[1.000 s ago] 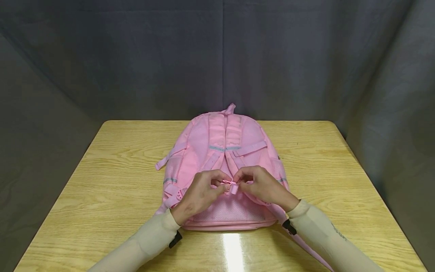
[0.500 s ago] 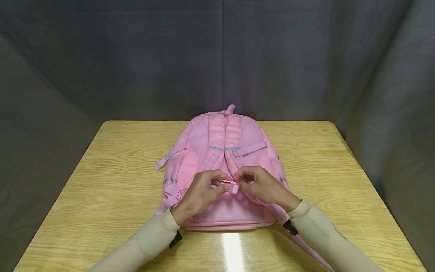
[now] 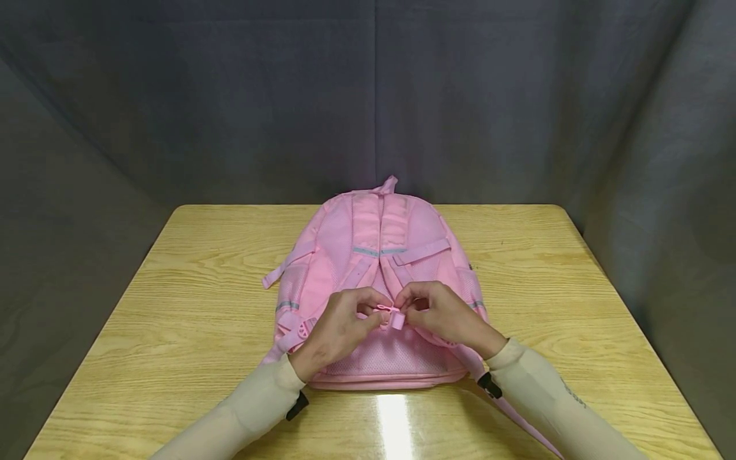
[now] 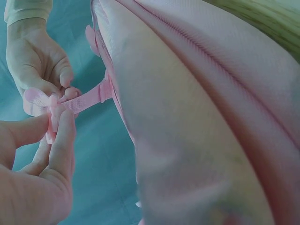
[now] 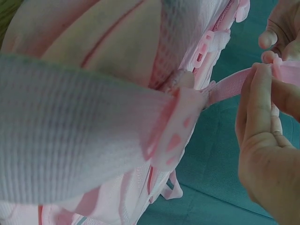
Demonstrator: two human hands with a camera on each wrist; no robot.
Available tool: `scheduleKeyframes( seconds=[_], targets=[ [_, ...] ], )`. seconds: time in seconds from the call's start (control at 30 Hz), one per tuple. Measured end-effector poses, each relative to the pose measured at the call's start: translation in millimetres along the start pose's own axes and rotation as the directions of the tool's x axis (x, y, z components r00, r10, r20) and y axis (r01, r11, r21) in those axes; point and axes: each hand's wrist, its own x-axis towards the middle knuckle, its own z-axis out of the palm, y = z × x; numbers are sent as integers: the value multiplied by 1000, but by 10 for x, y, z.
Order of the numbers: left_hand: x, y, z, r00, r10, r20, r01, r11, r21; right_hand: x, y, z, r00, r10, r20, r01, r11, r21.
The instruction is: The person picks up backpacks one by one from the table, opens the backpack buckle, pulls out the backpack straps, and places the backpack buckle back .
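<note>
A pink backpack [image 3: 339,230] lies on the table with its shoulder straps [image 3: 368,223] facing up. Above its lower half my two hands meet at a narrow pink webbing strap [image 4: 86,103]. My left hand [image 3: 342,322] pinches a small pink plastic buckle [image 4: 53,119] on that strap between thumb and fingers. From the other side my right hand [image 3: 443,316] pinches the webbing close beside the buckle. A short folded webbing end [image 3: 397,319] sticks out between the hands. Fingers partly cover the buckle, so how the webbing runs through it is hard to see.
The backpack rests on a wood-grain table [image 3: 190,306]. Pink strap adjusters [image 3: 305,329] lie by the left forearm, and a long strap tail [image 3: 526,421] runs under the right forearm. Dark grey curtains [image 3: 259,108] surround the table.
The folded webbing end between my hands has shifted very slightly. Both hands and the backpack stay almost exactly where they were.
</note>
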Motion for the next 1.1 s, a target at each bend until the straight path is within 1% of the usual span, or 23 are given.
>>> scheduleKeyframes(
  seconds=[0.17, 0.53, 0.67, 0.87, 1.0, 1.1],
  targets=[
    [-1, -2, 1, 1000, 1, 2, -1, 1000, 7, 4, 10, 3, 1000, 6, 3, -6, 1000, 15],
    [7, -12, 11, 1000, 10, -2, -10, 1000, -2, -2, 3, 0, 1000, -15, -19, 15, 1000, -12],
    [9, -12, 7, 1000, 8, 0, -8, 1000, -1, -3, 6, -4, 1000, -16, -18, 16, 1000, 17],
    [12, 2, -5, 1000, 6, 0, -6, 1000, 3, 2, 8, -16, 999, 47, -27, -46, 998, 32],
    [8, -1, -2, 1000, 6, -1, -6, 1000, 2, -3, 8, -15, 996, 86, -13, -85, 994, 63],
    [5, -4, 3, 1000, 9, 1, -9, 1000, -2, -9, 9, -13, 995, 100, -5, -99, 992, 82]
  ],
)
